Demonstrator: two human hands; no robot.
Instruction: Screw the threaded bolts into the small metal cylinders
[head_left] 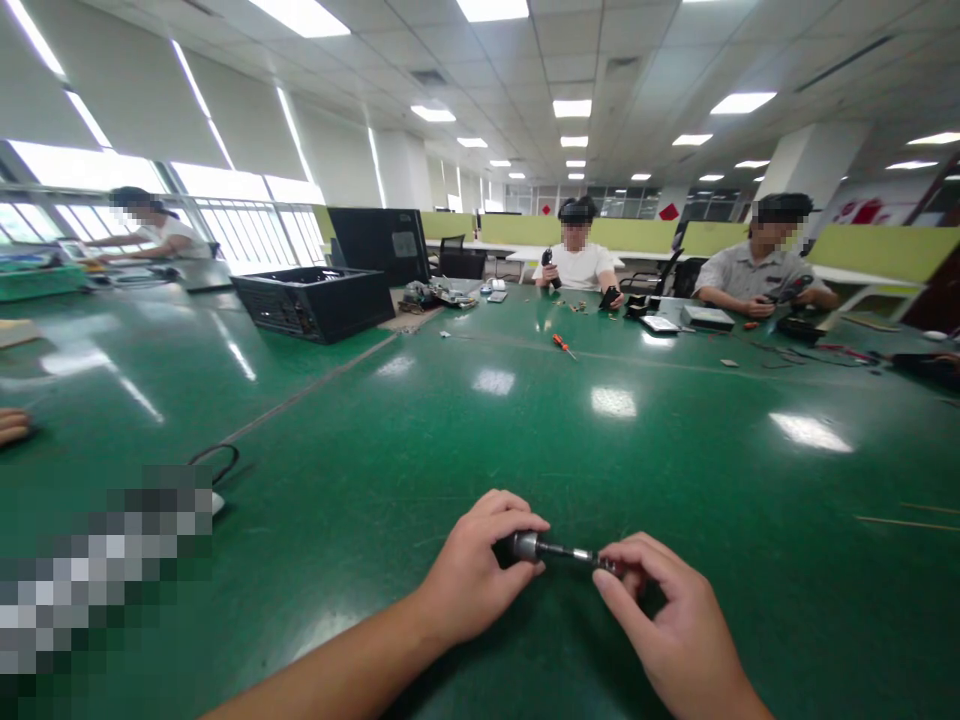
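My left hand point(469, 575) grips the thick end of a small dark tool with a metal shaft point(559, 550), held level just above the green table point(480, 450). My right hand point(667, 620) pinches the other end of the shaft between thumb and fingers. What sits at that tip is hidden by my fingers. Both hands are near the table's front edge, close together.
A black computer case point(315, 302) lies at the far left. An orange screwdriver point(562, 345) and small parts lie mid-table. Three people sit at the far side and left, handling devices. A black cable point(217, 460) and a blurred patch are at my left. Another person's fingers point(13, 425) rest at the left edge.
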